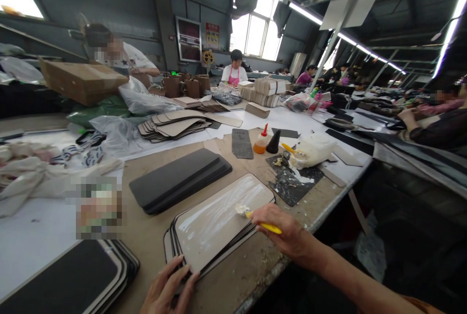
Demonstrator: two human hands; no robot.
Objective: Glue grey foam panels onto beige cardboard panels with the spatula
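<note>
Head view: right hand (280, 226), fingers wrapped round yellow-handled brush (273, 228), bristles on white-streaked beige rounded panel (215, 219) atop stack; left hand (170, 287), fingers slightly spread, touching stack's near corner; dark grey rounded panels (177, 177) crowding far side; white-smeared black board (292, 192), white plastic jug (321, 148) beyond right end

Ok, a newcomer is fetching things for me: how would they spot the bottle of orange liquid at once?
Start at the brown sheet on the table and look past the pale stack toward the sheet's far edge. There the bottle stands between a flat grey panel and a black cone. Unlike the cone, it has a red tip and orange liquid showing inside.
</note>
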